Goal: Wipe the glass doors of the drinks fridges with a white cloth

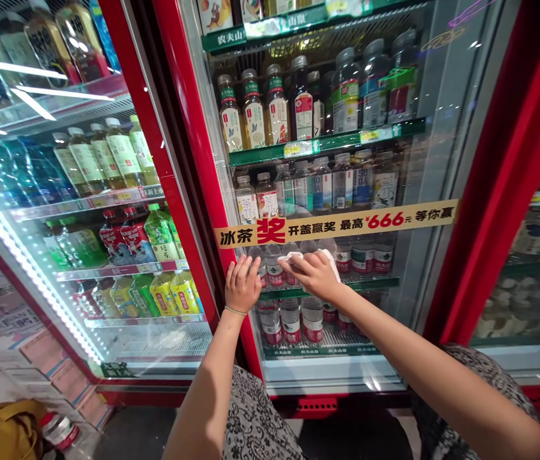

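My left hand [242, 284] rests on the red door frame [188, 128] of a drinks fridge, its fingers laid flat and slightly apart, holding nothing. A thin band circles that wrist. My right hand [316, 275] is closed around a white cloth [331, 265], parts of which show at the fingertips and beside the palm. It is at the glass door [327, 377], just below a yellow promotional strip [337, 225] stuck across it. Behind the glass, water bottles with red labels [291, 322] stand on the lower shelves, some hidden by my right hand.
To the left, a second fridge [138, 332] holds rows of tea and juice bottles. Stacked cartons [34, 351], a mustard-yellow bag [4, 431] and a red-labelled bottle pack [61, 431] are at lower left. Another red-framed fridge door [504, 211] stands at the right.
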A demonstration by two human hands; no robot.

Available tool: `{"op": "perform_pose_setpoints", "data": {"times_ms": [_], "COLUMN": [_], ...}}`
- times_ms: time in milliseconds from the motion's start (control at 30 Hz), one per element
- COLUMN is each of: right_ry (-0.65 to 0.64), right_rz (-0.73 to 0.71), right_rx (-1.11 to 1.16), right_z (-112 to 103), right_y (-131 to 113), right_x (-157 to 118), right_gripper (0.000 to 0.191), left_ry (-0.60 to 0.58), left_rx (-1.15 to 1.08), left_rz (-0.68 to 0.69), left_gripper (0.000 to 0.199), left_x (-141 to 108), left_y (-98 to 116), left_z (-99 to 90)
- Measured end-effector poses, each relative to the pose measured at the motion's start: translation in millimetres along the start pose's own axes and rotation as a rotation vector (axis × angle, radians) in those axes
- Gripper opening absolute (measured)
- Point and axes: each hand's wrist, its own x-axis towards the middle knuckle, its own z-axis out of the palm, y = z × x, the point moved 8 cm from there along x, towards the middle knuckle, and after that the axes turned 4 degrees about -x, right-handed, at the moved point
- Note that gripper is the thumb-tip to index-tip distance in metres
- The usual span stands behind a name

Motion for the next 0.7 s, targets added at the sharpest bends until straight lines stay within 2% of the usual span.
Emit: {"op": "perform_pose_setpoints", "data": {"times_ms": [67,100,200,233,267,367,400,533,567,667,700], "right_ry": [-0.012,-0.022,-0.024,-0.013,-0.001,0.0,-0.011,-0.028,-0.023,-0.017,-0.021], "right_rz": [0.131,0.133,-0.095,-0.147,-0.14,0.094,0.118,-0.107,-0.091,0.122,0.134], "right_rx": [-0.03,-0.028,0.037,0.046,0.037,-0.031,-0.031,0.057,0.059,0.019,0.023], "right_z": [1,2,3,2,1,1,2,5,5,6,7], "right_y": [10,10,-12,-17,-17,1,3,-16,-15,1,2], "right_x": [0,0,1,0,1,2,2,0,-1,-3,-3], "right_gripper": [0.056,0.056,0.049,0.047,0.047,0.053,0.055,0.053,0.054,0.06,0.061], "left_ry": [0.014,0.025,0.063,0.077,0.09,0.103,0.097,0.071,0.068,0.07,0.07], "left_rx": [-0.018,-0.027,-0.045,-0.047,-0.048,-0.036,-0.026,0.011,0.013,0.016,0.019], "left_rz": [-0.024,-0.035,-0.054,-0.053,-0.051,-0.057,-0.065,-0.081,-0.079,-0.071,-0.071], "left_gripper": [0.046,0.046,0.049,0.051,0.052,0.054,0.053,0.049,0.049,0.047,0.047], "left_x": [-1,-2,-2,-1,-1,0,0,0,0,0,0], "left_y": [-2,-3,-5,-5,-5,-5,-5,-6,-6,-5,-6], "left_z": [-0.3,-0.8,-3.8,-5.1,-6.4,-8.1,-7.7,-5.5,-5.2,-5.1,-5.1]}}
